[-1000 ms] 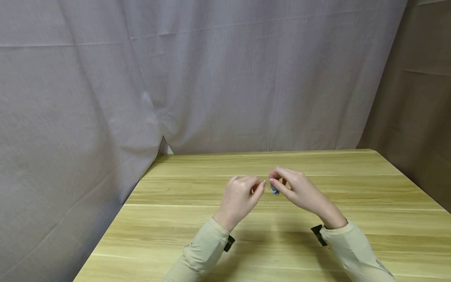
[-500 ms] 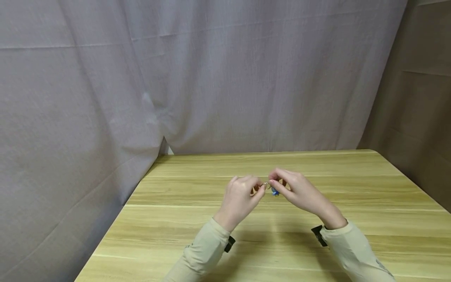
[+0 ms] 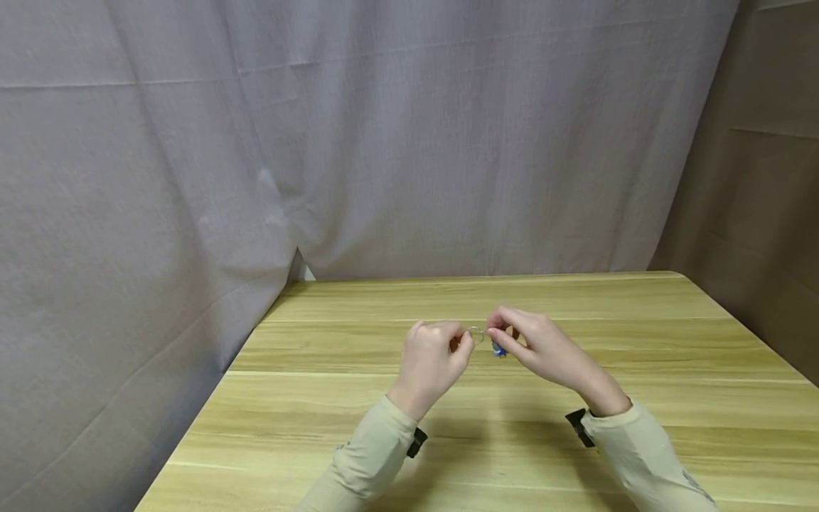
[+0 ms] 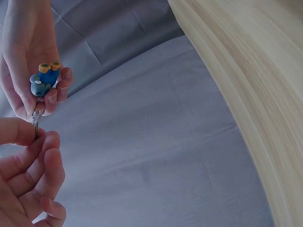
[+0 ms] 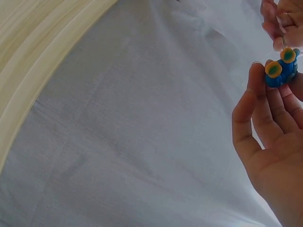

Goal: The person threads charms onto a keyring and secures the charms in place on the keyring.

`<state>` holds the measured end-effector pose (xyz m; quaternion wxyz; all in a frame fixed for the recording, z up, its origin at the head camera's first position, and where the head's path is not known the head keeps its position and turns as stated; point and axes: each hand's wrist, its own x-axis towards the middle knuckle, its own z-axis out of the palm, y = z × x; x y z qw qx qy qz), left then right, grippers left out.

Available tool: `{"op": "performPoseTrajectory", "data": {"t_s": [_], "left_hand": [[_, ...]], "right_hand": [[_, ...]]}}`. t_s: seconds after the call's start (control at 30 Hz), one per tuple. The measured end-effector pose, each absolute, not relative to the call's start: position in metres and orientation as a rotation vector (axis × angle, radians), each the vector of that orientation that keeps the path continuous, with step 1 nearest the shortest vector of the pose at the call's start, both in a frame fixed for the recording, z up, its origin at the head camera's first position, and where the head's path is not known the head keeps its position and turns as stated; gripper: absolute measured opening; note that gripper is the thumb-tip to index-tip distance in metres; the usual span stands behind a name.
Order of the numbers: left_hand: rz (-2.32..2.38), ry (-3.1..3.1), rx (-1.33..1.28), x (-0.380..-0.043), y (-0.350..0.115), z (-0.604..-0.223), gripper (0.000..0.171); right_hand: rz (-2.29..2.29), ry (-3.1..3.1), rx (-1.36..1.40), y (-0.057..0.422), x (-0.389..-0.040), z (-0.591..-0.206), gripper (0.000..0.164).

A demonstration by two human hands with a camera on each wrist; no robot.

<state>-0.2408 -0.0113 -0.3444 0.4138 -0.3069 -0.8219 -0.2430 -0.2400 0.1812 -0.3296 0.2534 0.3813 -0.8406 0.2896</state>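
Between the two hands, above the table, is a keychain with a small blue figure [image 4: 46,79] that has orange feet and a grey-blue head. Its metal key ring [image 4: 36,125] is pinched by the thumb and finger of my left hand [image 3: 427,366]. My right hand [image 3: 544,348] pinches the keychain near the top of the figure, where the ring's link joins it. In the head view the figure hangs just below the right fingertips, partly hidden by them. In the right wrist view the figure's feet point toward the camera, against the right fingers.
A wood-grain table [image 3: 307,412] lies under both hands. Grey cloth [image 3: 397,156] hangs behind it and along the left, with a darker brownish cloth [image 3: 761,213] on the right. Dark straps sit at both sleeve cuffs.
My left hand has shifted slightly left, away from the right hand. The ring looked edge-on half a second ago and now shows as a round loop. The right hand stays nearly still.
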Motion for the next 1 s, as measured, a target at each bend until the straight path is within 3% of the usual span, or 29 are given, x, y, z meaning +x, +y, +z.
{"op": "performPoseTrajectory", "data": {"t_s": [0.33,0.6,1.0], "left_hand": [[-0.683,-2.1,-0.805,-0.244,-0.014,-0.342,0.02],[-1.143,-2.269,-0.91,-0.251,-0.023,-0.335,0.012],[-1.181,-2.571,-0.938,-0.261,-0.036,-0.332,0.016]], "right_hand": [[0.946,-2.328,1.046,0.183,-0.242,-0.331,0.012],[1.337,-2.398,0.982,0.191,-0.248,-0.332,0.002],[1.393,-2.489,0.893,0.199,-0.254,-0.334,0.02]]}}
